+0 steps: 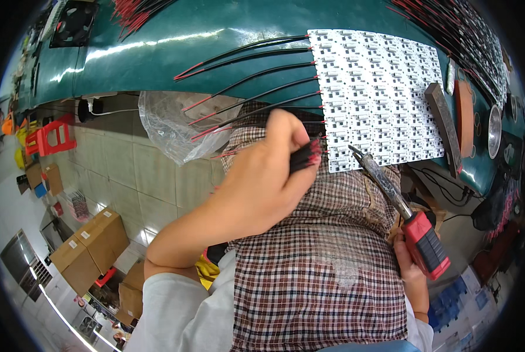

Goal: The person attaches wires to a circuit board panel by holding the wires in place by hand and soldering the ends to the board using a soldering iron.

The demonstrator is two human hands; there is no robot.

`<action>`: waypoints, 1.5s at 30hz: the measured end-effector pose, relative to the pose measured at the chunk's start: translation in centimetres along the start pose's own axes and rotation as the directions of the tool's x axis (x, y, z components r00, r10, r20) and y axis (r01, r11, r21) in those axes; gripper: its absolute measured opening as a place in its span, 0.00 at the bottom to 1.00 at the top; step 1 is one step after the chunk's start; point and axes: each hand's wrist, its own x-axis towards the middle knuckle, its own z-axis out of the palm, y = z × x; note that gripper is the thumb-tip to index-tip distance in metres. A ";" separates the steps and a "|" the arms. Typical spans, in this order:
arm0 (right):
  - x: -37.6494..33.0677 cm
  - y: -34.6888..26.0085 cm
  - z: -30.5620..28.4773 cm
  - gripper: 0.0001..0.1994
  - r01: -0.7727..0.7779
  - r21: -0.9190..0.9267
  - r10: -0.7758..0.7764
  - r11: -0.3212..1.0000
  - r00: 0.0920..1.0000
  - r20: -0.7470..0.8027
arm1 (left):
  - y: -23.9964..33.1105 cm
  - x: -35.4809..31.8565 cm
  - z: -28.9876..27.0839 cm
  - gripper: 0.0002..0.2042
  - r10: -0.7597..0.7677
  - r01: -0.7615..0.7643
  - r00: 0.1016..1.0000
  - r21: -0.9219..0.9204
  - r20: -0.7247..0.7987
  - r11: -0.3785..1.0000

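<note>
A white panel of small circuit boards (pixel 380 100) lies at the near edge of the green table, overhanging my lap. Several black wires with red ends (pixel 262 76) run leftward from its left edge. My left hand (pixel 268 176) is closed around a bundle of short black wires with red tips (pixel 305 157), close to the panel's lower left corner. My right hand (pixel 408 258) grips the red and black handle of a soldering iron (pixel 425 243). The iron's tip is over the panel's lower left part; whether it touches cannot be told.
A dark bar (pixel 443 126) rests across the panel's right edge, beside a brown block (pixel 465 117) and a metal cup (pixel 494 132). More wires (pixel 136 14) lie at the back. A plastic bag (pixel 177 126) hangs at the table edge; cardboard boxes (pixel 92 240) stand on the left.
</note>
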 end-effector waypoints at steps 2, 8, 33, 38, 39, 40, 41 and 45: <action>-0.1 -0.2 0.0 0.14 0.029 -0.044 -0.031 0.999 0.999 -0.032 | -0.5 0.1 1.2 0.11 -0.074 0.075 0.996 -0.007 0.048 0.997; -0.8 -0.5 -0.3 0.14 -0.022 -0.064 0.020 0.998 0.999 -0.026 | -1.8 0.5 2.5 0.12 -0.225 0.237 0.965 -0.085 0.131 0.968; 1.3 0.1 0.6 0.12 0.193 0.050 -0.198 0.980 0.973 0.121 | -2.4 1.2 3.1 0.09 -0.190 0.189 0.980 0.017 0.058 0.982; 0.8 0.1 0.4 0.13 0.106 0.062 -0.114 0.992 0.985 0.128 | -2.8 1.4 3.3 0.10 -0.169 0.169 0.985 -0.008 0.047 0.986; 0.8 -0.1 0.3 0.13 0.108 0.065 -0.115 0.992 0.985 0.129 | -2.8 1.3 3.2 0.10 -0.171 0.171 0.984 -0.007 0.045 0.985; 0.9 -0.3 0.3 0.13 0.089 0.050 -0.095 0.995 0.988 0.121 | -2.6 1.3 3.1 0.10 -0.180 0.180 0.982 0.002 0.049 0.984; 0.8 -0.4 0.3 0.13 0.071 0.035 -0.074 0.997 0.991 0.112 | -2.5 1.3 3.0 0.10 -0.190 0.189 0.980 0.011 0.053 0.982; 0.5 0.0 0.2 0.13 0.070 0.059 -0.076 0.996 0.992 0.105 | -2.4 1.5 2.9 0.09 -0.209 0.209 0.975 0.012 0.072 0.978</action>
